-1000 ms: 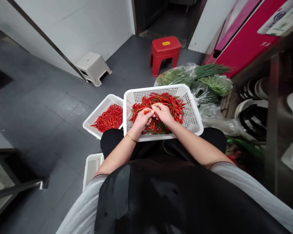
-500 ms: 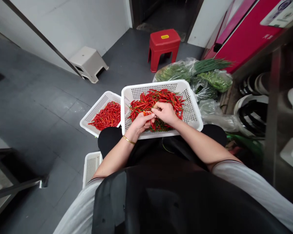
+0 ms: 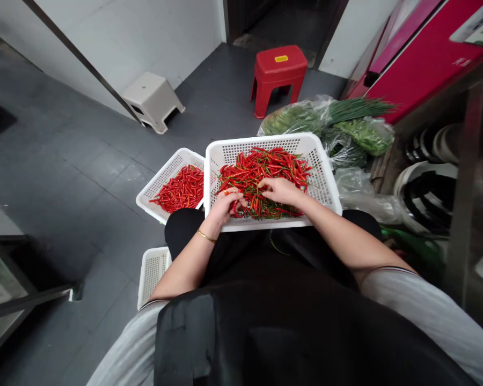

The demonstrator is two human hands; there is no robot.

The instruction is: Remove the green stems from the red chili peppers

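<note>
A white perforated basket point(image 3: 271, 140) rests across my lap, heaped with red chilies point(image 3: 279, 161) that carry green stems. Over its left front part, my left hand point(image 3: 227, 205) is closed around some red chilies, partly hidden by the fingers. To its right, my right hand point(image 3: 279, 190) hangs just above the heap with its fingers bent together; whatever they pinch is too small to name. At the left, a second white basket point(image 3: 149, 201) holds more red chilies point(image 3: 181, 188), which show little green.
A third white basket point(image 3: 155, 271) stands on the floor by my left leg. Bagged green vegetables point(image 3: 295, 118) lie beyond the lap basket at right. Farther off are a red stool point(image 3: 279, 72) and a grey step stool point(image 3: 153, 99). Dark bowls point(image 3: 426, 193) sit on the right.
My hands were together over the heap and have moved apart. The left went left and slightly down with its chilies; the right sits a little lower. The view has shifted slightly.
</note>
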